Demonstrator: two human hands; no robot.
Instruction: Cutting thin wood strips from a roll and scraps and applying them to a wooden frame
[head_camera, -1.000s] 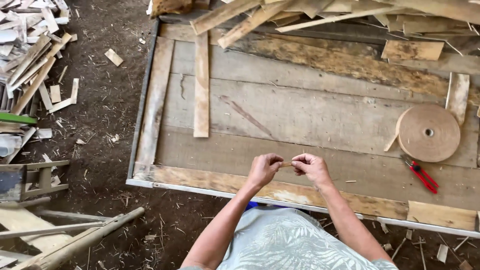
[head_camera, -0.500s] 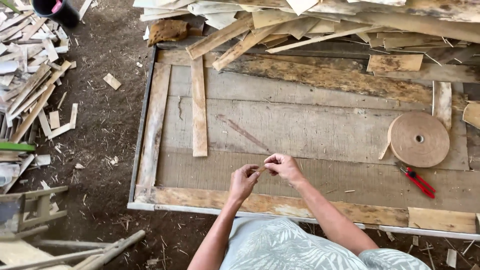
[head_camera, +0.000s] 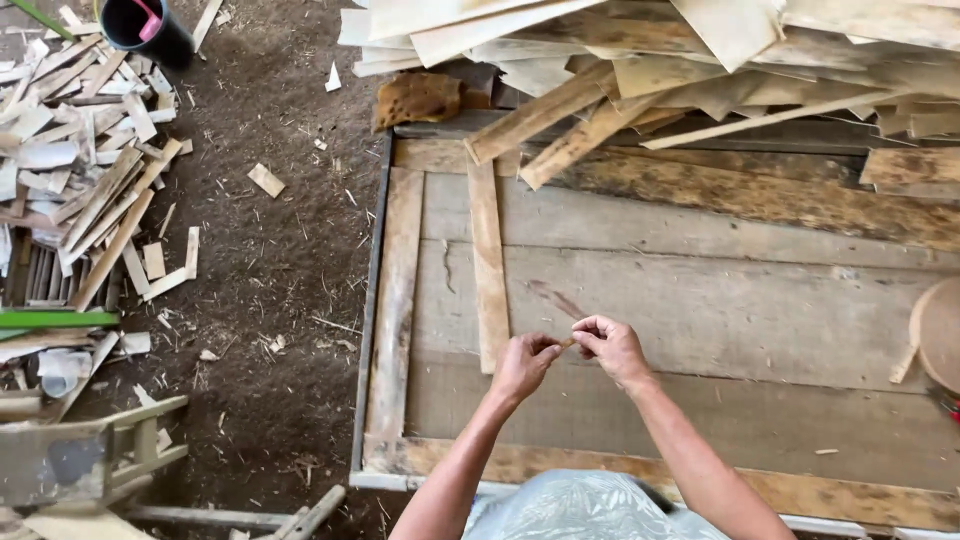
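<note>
My left hand (head_camera: 522, 366) and my right hand (head_camera: 612, 347) meet over a worn wooden table (head_camera: 700, 300), fingertips pinched together. Between them I hold a small thin brown strip (head_camera: 567, 343), too small to make out in detail. Both hands hover just above the boards, right beside the lower end of an upright wooden slat (head_camera: 489, 268). A second, wider slat (head_camera: 394, 310) lies along the table's left edge.
A pile of thin wood sheets and slats (head_camera: 680, 60) covers the table's far side. A roll of brown tape (head_camera: 938, 330) sits at the right edge. Scrap wood (head_camera: 90, 200) litters the dirt floor on the left, with a black bucket (head_camera: 145, 28) and a small wooden frame (head_camera: 80, 455).
The view has shifted left and the tape roll has slid towards the right edge. My hands stay pinched together on the small strip.
</note>
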